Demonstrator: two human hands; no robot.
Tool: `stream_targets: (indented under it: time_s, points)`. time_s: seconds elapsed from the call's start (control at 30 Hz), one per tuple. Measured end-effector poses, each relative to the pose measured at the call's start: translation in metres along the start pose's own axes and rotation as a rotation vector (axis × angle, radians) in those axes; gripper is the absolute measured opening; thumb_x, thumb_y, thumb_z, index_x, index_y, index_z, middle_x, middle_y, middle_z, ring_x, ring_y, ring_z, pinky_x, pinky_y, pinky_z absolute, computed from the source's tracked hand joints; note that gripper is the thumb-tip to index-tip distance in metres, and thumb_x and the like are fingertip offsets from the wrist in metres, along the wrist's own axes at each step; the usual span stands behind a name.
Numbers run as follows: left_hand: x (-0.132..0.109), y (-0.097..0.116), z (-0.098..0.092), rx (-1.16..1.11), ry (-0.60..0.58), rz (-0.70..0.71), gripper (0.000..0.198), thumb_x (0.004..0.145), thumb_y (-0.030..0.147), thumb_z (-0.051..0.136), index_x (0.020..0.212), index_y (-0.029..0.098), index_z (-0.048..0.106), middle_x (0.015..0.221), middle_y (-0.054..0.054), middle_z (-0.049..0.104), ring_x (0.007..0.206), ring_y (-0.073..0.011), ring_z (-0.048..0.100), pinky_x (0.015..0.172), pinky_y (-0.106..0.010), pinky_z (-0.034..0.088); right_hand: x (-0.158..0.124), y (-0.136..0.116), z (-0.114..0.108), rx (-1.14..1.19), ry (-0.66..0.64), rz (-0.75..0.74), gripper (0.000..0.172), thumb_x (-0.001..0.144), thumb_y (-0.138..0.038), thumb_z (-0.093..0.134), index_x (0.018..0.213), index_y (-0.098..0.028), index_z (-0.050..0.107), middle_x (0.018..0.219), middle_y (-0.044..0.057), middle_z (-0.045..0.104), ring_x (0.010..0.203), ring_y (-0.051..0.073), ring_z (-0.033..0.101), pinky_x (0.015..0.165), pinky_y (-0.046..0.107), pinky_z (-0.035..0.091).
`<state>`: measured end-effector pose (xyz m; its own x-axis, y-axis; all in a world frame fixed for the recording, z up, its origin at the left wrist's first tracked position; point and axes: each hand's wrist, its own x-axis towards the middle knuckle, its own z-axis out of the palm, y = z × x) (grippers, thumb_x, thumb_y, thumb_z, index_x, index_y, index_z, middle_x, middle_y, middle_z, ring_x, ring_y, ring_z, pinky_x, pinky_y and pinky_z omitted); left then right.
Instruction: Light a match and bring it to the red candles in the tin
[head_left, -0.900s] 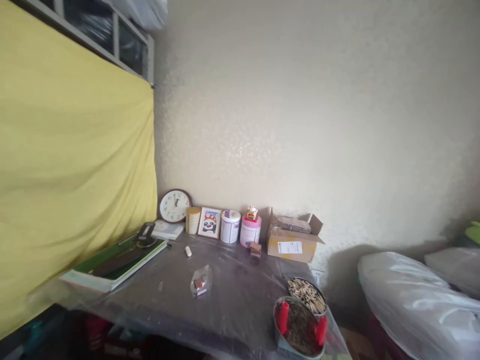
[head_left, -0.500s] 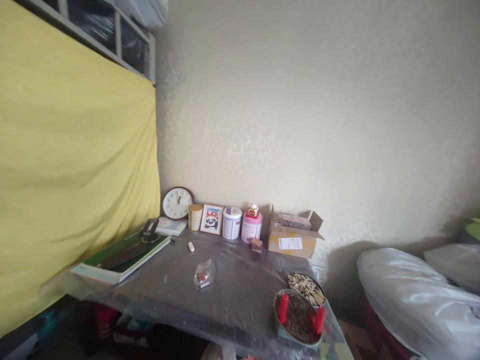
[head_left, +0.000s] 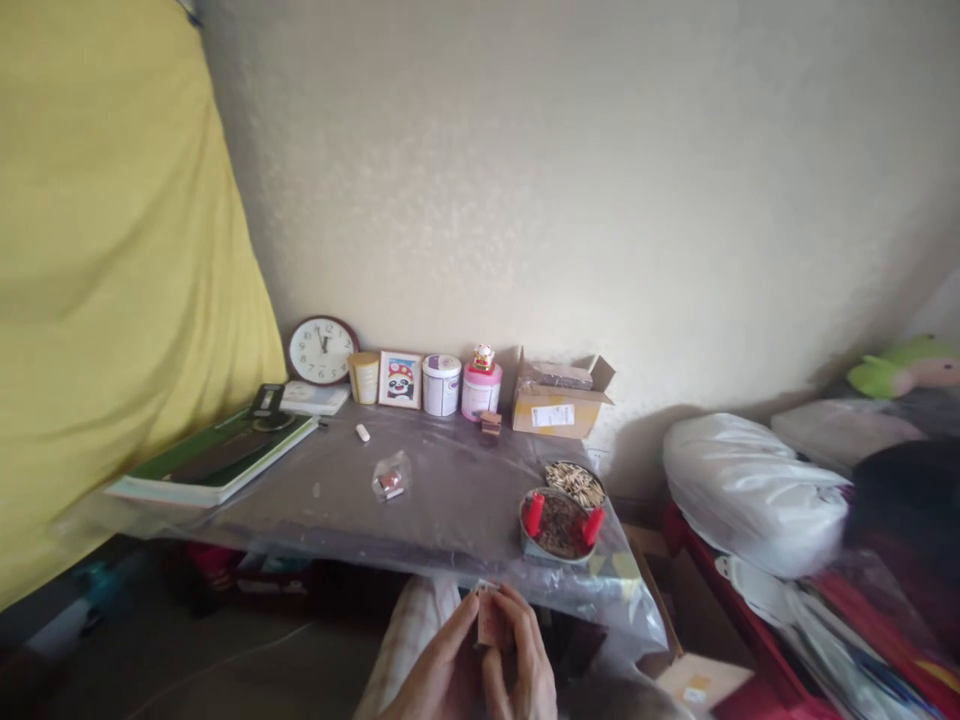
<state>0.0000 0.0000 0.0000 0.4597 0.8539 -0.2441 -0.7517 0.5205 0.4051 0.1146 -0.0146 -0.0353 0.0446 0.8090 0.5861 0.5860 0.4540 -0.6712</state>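
Both my hands show at the bottom centre, below the table's front edge. My left hand (head_left: 439, 665) and my right hand (head_left: 525, 655) meet around a small reddish-brown box (head_left: 486, 618), fingers pinched on its sides. On the plastic-covered table (head_left: 450, 500), a round tin (head_left: 559, 525) with two red handles holds dark bits, and a bowl of pale sticks (head_left: 574, 482) sits just behind it. A small clear bag (head_left: 390, 478) lies mid-table.
Along the wall stand a clock (head_left: 322, 350), a yellow can (head_left: 365, 377), a framed picture (head_left: 400, 379), a white tin (head_left: 440, 384), a pink tin (head_left: 481, 390) and a cardboard box (head_left: 559, 400). Books (head_left: 210, 465) lie left by the yellow curtain (head_left: 112, 280). White bags (head_left: 750, 490) pile up right.
The view has tilted down and pulled back. My two hands, unseen before, have come into view at the bottom holding the small box.
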Motion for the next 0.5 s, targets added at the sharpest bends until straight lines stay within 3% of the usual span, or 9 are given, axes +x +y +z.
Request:
stream_targets:
  time_s: [0.17, 0.27, 0.33, 0.43, 0.5]
  points:
    - [-0.006, 0.004, 0.005, -0.067, -0.119, 0.006, 0.024, 0.092, 0.028, 0.061, 0.104, 0.011, 0.073, 0.090, -0.010, 0.076, 0.093, -0.0208, 0.070, 0.083, -0.029, 0.052, 0.003, -0.001, -0.016, 0.048, -0.151, 0.059, 0.046, 0.092, -0.023, 0.052, 0.138, -0.028, 0.047, 0.142, 0.008, 0.057, 0.131, 0.021, 0.055, 0.109, 0.038, 0.048]
    - [-0.005, 0.005, -0.003, -0.053, -0.067, -0.004, 0.026, 0.095, 0.029, 0.055, 0.103, 0.011, 0.073, 0.084, -0.008, 0.076, 0.081, -0.0157, 0.070, 0.074, -0.026, 0.052, 0.011, -0.001, -0.033, 0.147, -0.254, 0.144, 0.053, 0.089, -0.032, 0.064, 0.139, -0.028, 0.047, 0.139, 0.008, 0.060, 0.128, 0.022, 0.058, 0.107, 0.036, 0.050]
    - [-0.004, 0.005, -0.008, -0.024, 0.001, -0.026, 0.027, 0.097, 0.031, 0.052, 0.103, 0.013, 0.072, 0.084, -0.007, 0.076, 0.076, -0.0140, 0.070, 0.069, -0.025, 0.053, 0.019, -0.001, -0.043, 0.182, -0.258, 0.159, 0.044, 0.087, -0.036, 0.067, 0.130, -0.028, 0.056, 0.134, 0.007, 0.064, 0.123, 0.022, 0.062, 0.103, 0.032, 0.052]
    - [-0.003, 0.005, -0.011, 0.028, 0.057, -0.084, 0.032, 0.099, 0.034, 0.047, 0.101, 0.012, 0.071, 0.079, -0.007, 0.076, 0.066, -0.0136, 0.068, 0.061, -0.025, 0.052, 0.032, 0.001, -0.052, 0.140, -0.165, 0.070, 0.017, 0.092, -0.031, 0.060, 0.106, -0.027, 0.069, 0.117, 0.005, 0.071, 0.107, 0.018, 0.069, 0.094, 0.026, 0.055]
    - [-0.003, 0.005, -0.010, 0.049, 0.059, -0.118, 0.035, 0.099, 0.035, 0.046, 0.100, 0.009, 0.070, 0.077, -0.009, 0.075, 0.061, -0.0137, 0.067, 0.056, -0.025, 0.050, 0.041, 0.001, -0.054, 0.083, -0.148, -0.009, 0.014, 0.094, -0.025, 0.057, 0.099, -0.026, 0.070, 0.105, 0.004, 0.072, 0.096, 0.015, 0.070, 0.087, 0.024, 0.056]
